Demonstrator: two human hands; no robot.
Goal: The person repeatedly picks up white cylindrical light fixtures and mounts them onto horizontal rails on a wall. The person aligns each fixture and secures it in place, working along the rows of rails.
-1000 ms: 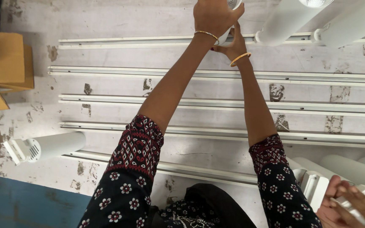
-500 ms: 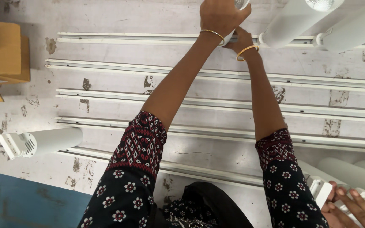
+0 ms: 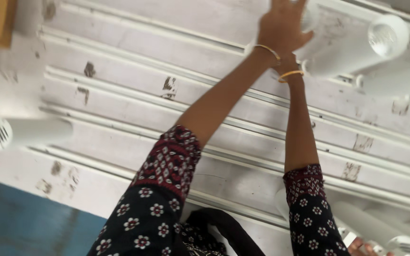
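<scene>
Left hand (image 3: 281, 26) and the half-hidden right hand (image 3: 291, 64) have stayed closed around the white plastic cylindrical tube (image 3: 352, 45) at the ridged white table's (image 3: 119, 99) far edge; only the view has tilted.

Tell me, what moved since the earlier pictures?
The view tilted and blurred, so the grooved white table now slants. The left hand and right hand stayed stretched out together at the white tube; whether they grip it is unclear. The tube on the left stayed put.
</scene>
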